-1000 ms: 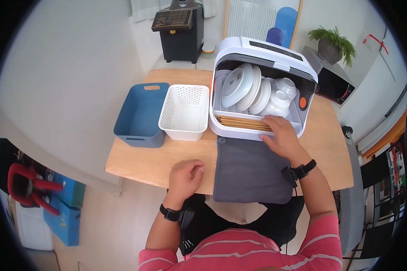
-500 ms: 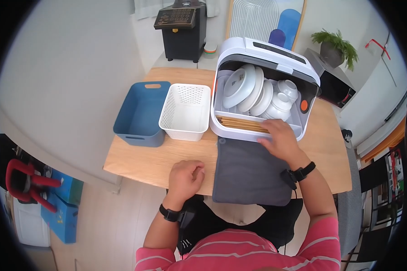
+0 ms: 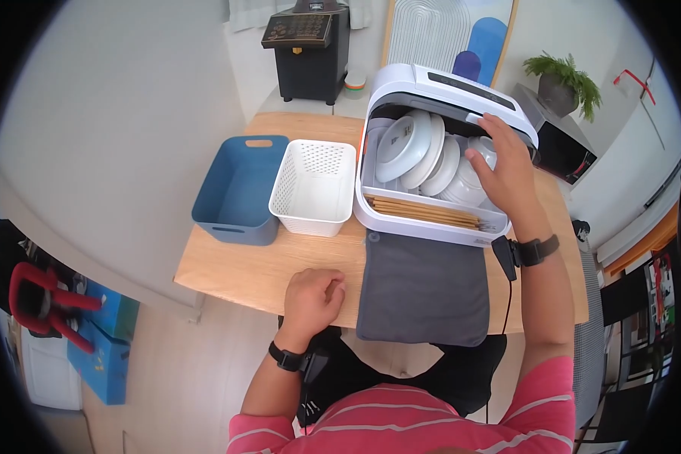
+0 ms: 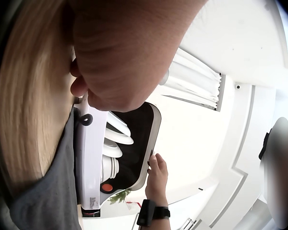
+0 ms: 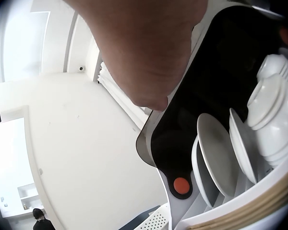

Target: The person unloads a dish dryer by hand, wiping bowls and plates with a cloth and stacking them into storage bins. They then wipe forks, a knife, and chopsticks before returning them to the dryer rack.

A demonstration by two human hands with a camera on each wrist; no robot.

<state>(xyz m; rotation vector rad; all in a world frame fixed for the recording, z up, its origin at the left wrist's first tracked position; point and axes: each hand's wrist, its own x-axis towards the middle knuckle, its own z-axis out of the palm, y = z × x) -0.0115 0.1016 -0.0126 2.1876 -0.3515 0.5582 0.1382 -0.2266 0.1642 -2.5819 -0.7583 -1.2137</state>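
A white dish storage box [image 3: 431, 232] stands on the table with its lid [image 3: 408, 76] raised. Upright white plates [image 3: 399, 149] and white bowls [image 5: 266, 103] fill its rack. Along the front compartment lie wooden chopsticks [image 3: 424, 213]. My right hand [image 3: 511, 172] reaches over the bowls, its fingertips right at the small tab [image 3: 474, 119] on the lid's front edge. Its fingers are mostly straight, and it partly hides the bowls in the head view. Resting at the table's front edge, my left hand [image 3: 312, 301] is loosely curled and holds nothing.
A blue bin [image 3: 238, 233] and a white perforated basket [image 3: 310, 225] stand left of the box. In front of it lies a dark grey cloth [image 3: 424, 291]. Behind to the right are a microwave [image 3: 560, 147] and a potted plant [image 3: 558, 96].
My right hand has left the right end of the chopsticks and moved up and back to the lid's front edge. My left hand has stayed in place.
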